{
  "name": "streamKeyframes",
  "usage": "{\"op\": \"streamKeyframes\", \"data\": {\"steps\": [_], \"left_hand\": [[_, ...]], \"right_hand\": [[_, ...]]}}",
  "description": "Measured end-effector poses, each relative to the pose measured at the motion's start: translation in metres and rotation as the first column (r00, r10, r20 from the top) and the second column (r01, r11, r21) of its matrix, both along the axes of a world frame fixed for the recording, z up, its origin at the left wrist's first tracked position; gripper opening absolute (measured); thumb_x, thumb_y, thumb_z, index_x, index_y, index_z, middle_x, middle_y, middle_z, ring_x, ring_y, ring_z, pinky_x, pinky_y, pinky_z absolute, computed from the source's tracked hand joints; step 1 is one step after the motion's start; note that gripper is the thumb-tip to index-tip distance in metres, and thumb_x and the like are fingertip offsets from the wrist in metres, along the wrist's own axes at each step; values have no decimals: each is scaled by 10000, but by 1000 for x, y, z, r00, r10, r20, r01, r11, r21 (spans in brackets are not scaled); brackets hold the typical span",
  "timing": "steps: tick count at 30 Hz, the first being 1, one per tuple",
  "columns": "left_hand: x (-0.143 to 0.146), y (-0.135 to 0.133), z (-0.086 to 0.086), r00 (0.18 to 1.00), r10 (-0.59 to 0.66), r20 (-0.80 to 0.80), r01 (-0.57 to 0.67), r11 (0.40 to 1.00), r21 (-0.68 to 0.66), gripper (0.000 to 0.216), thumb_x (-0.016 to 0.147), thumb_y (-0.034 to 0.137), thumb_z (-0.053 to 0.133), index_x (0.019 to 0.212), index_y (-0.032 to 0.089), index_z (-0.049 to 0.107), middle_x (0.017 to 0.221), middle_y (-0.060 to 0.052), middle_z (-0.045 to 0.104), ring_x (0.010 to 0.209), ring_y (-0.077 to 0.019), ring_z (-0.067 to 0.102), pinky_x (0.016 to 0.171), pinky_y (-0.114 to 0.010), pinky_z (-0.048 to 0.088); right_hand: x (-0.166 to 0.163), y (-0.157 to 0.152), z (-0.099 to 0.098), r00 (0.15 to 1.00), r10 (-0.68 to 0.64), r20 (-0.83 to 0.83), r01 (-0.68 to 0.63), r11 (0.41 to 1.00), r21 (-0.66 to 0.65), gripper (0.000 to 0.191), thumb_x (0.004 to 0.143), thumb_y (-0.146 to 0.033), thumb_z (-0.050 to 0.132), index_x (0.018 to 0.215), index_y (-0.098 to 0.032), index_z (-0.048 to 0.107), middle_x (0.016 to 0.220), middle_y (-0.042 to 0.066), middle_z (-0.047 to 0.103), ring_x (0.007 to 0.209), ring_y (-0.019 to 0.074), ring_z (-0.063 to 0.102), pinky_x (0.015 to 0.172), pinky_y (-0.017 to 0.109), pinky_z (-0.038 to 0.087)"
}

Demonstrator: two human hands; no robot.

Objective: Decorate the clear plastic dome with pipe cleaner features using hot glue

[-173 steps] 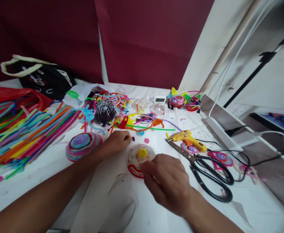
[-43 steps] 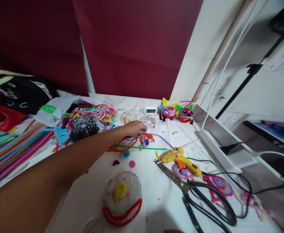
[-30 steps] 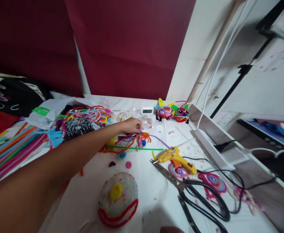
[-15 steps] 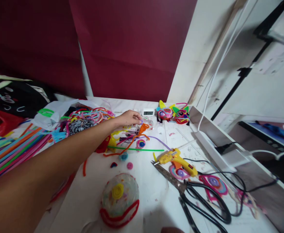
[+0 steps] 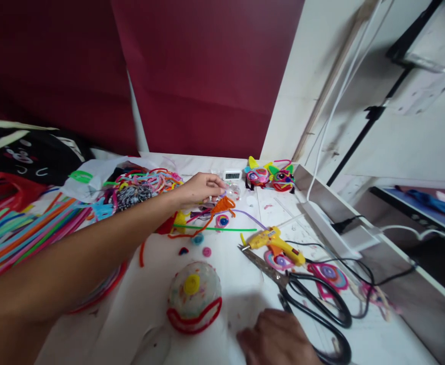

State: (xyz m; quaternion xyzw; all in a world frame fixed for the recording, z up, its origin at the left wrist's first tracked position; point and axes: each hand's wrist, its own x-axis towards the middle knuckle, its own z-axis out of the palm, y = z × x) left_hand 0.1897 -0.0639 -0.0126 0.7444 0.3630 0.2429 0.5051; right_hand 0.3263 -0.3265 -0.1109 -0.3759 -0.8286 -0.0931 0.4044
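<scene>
My left arm stretches across the white table (image 5: 138, 304) toward the back. My left hand (image 5: 197, 186) is pinched shut above a tangle of pipe cleaners, and an orange pipe cleaner (image 5: 222, 205) hangs from its fingertips. A small clear plastic piece (image 5: 233, 191) lies just past the fingers. My right hand (image 5: 279, 337) rests at the bottom edge, back up and fingers hidden, between a clear dome (image 5: 194, 299) and the black scissors (image 5: 313, 304). The dome has a yellow spiral on top and a red pipe cleaner round its rim.
A yellow glue gun (image 5: 273, 241) lies by the scissors' blades, its cord running right to a white power strip (image 5: 329, 228). A long bundle of coloured pipe cleaners (image 5: 28, 228), a black tote bag (image 5: 28, 152) and a small clock (image 5: 232, 175) are also on the table. Two pipe-cleaner masks (image 5: 270, 177) stand at the back.
My left hand has risen off the tangle, pulling the orange pipe cleaner up with it. My right hand has come into view at the bottom edge.
</scene>
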Motion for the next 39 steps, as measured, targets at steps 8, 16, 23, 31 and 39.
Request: {"op": "streamKeyframes", "data": {"steps": [8,16,23,31,39], "left_hand": [[-12,-76,14,990,-30,134,44,994,-96,60,776,154,643,790,146,585,527,38,603,367,-40,438,381,-155,325],[-25,-125,7,973,-72,221,102,986,-128,134,728,233,679,800,156,597,569,25,633,428,-72,512,415,-184,410],[-45,-135,-2,985,-37,170,58,991,-122,180,678,235,701,803,159,595,603,17,641,525,-111,590,433,-192,463],[-53,-135,-12,994,-95,47,93,995,38,60,659,180,625,715,165,641,558,40,590,518,-97,554,463,-175,423],[-59,-129,-12,952,-239,-191,297,876,380,148,702,158,566,736,171,709,546,43,559,506,-81,474,485,-178,350]], "right_hand": [[-1,7,48,684,-417,-599,110,870,-480,284,859,-262,629,1138,-238,583,1083,82,647,953,196,619,776,312,516],[-28,39,66,429,-436,-791,-261,778,-571,342,742,-437,725,939,-186,602,890,64,684,825,198,629,774,350,492],[-39,40,56,455,-426,-782,-286,762,-581,240,757,-382,726,815,-158,663,732,23,650,649,134,559,622,263,440],[-45,39,53,468,-469,-749,-294,716,-633,221,719,-365,724,765,-157,666,672,9,631,583,118,526,549,240,417],[-38,41,48,530,-524,-667,-346,585,-734,151,658,-283,698,675,-143,647,550,-15,587,480,88,460,471,218,347]]}}
